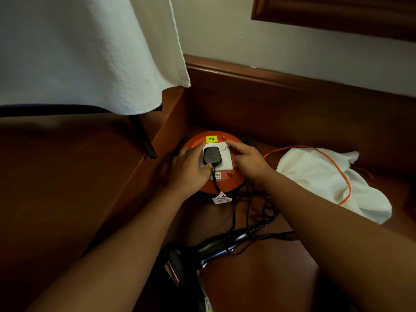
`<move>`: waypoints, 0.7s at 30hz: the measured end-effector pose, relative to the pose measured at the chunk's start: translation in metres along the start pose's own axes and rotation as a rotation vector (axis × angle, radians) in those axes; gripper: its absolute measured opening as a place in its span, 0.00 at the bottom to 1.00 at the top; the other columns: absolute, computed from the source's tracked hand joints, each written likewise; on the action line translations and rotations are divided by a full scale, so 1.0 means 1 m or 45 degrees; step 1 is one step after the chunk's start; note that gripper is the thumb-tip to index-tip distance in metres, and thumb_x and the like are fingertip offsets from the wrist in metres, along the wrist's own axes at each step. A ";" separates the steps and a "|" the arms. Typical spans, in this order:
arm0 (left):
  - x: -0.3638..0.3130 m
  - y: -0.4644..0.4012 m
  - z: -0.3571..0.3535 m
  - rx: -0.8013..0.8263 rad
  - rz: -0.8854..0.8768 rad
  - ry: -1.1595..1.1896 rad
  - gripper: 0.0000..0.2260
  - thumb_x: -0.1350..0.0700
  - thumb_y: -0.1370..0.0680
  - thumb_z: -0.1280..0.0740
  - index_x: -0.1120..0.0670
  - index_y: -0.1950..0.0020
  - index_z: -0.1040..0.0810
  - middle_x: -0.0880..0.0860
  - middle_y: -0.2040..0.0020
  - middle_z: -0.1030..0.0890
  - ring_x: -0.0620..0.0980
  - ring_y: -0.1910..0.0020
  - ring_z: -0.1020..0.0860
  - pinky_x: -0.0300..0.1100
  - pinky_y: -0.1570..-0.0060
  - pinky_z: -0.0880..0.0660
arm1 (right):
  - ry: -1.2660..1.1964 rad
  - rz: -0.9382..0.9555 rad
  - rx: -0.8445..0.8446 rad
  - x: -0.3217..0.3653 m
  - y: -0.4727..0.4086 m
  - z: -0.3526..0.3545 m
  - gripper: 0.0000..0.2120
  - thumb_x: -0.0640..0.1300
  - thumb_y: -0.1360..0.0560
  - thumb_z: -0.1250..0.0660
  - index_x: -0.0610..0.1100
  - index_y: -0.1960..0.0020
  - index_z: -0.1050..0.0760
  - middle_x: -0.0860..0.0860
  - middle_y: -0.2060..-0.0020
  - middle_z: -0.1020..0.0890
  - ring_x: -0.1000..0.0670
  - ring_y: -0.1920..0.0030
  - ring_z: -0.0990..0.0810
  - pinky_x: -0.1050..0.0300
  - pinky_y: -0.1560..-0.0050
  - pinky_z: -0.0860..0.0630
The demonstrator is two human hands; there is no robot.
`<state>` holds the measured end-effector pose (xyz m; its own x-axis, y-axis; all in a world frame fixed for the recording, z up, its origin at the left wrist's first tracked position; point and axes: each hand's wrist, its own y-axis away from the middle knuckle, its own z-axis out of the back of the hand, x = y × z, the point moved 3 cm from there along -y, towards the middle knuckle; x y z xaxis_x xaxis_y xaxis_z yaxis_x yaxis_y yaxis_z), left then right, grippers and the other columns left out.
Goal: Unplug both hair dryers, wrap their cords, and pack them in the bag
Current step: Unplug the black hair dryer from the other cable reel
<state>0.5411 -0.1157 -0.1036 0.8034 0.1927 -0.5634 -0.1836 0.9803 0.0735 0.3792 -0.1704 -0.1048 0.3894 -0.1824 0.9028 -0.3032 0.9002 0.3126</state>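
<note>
The black plug (pixel 211 156) is seated in the white socket (pixel 221 159) on the orange cord reel (pixel 216 163), far centre on the floor. The left hand (pixel 191 168) grips its left side; the right hand (pixel 245 161) rests relaxed fingers on the socket. A hair dryer (pixel 216 246) lies near, cord loose; wrapping and bagging remain, apparently into the white bag (pixel 326 181) at right.
</note>
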 end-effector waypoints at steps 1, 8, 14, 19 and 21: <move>0.001 0.000 0.002 0.011 0.024 -0.040 0.28 0.50 0.22 0.33 0.45 0.24 0.39 0.55 0.27 0.34 0.60 0.29 0.35 0.53 0.34 0.34 | 0.043 0.016 0.010 0.003 0.001 0.000 0.26 0.32 0.26 0.41 0.47 0.30 0.30 0.46 0.32 0.28 0.45 0.33 0.29 0.48 0.36 0.27; 0.009 -0.009 0.006 0.225 -0.097 -0.267 0.31 0.49 0.21 0.35 0.52 0.22 0.43 0.52 0.21 0.46 0.53 0.22 0.48 0.51 0.26 0.46 | 0.499 0.195 0.117 0.024 0.006 -0.005 0.29 0.34 0.26 0.37 0.44 0.27 0.37 0.46 0.28 0.33 0.51 0.37 0.27 0.55 0.38 0.33; 0.011 -0.015 0.009 0.355 -0.183 -0.284 0.36 0.44 0.23 0.33 0.51 0.21 0.48 0.50 0.20 0.50 0.52 0.22 0.52 0.49 0.25 0.49 | 0.615 0.232 0.213 0.032 0.000 -0.012 0.32 0.35 0.27 0.33 0.45 0.26 0.38 0.46 0.27 0.34 0.47 0.27 0.36 0.56 0.36 0.34; 0.018 -0.023 0.009 0.426 -0.237 -0.304 0.41 0.41 0.25 0.32 0.50 0.21 0.51 0.49 0.20 0.52 0.50 0.22 0.55 0.50 0.24 0.51 | 0.725 0.230 0.269 0.031 -0.008 -0.011 0.33 0.36 0.28 0.31 0.46 0.26 0.38 0.48 0.28 0.33 0.47 0.27 0.36 0.55 0.32 0.37; 0.020 -0.025 0.008 0.449 -0.243 -0.290 0.41 0.41 0.25 0.32 0.50 0.20 0.52 0.49 0.20 0.53 0.49 0.22 0.55 0.50 0.25 0.51 | 0.803 0.258 0.283 0.032 -0.010 -0.010 0.34 0.37 0.29 0.30 0.46 0.26 0.38 0.48 0.28 0.32 0.48 0.28 0.36 0.58 0.33 0.38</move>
<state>0.5661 -0.1358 -0.1103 0.9153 -0.0267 -0.4018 0.1520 0.9468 0.2835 0.4033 -0.1807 -0.0821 0.7168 0.3056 0.6268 -0.5677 0.7777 0.2700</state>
